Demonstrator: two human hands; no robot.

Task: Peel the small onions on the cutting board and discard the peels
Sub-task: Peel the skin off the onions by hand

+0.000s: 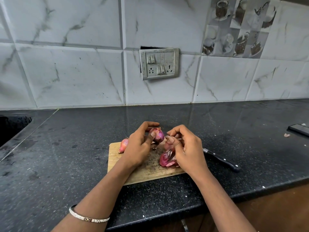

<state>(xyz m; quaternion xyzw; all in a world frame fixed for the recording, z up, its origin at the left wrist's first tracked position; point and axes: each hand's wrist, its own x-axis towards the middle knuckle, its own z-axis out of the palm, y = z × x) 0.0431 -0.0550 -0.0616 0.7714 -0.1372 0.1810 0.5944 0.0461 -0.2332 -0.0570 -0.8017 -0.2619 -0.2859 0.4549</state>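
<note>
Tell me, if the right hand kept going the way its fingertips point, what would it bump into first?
Most likely the onion gripped in the left hand: the right hand's curled fingertips aim leftward at it, nearly touching. Depth is hard to judge from this single view.

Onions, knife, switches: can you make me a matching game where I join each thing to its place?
Things
1. purple onion
2. knife
3. switch panel
4. skin-on onion

Places
A. on the tiled wall
B. on the counter, right of the cutting board
C. held in the left hand
D. at the cutting board's back-left corner

Pairs: 1-C, 2-B, 3-A, 4-D
</note>
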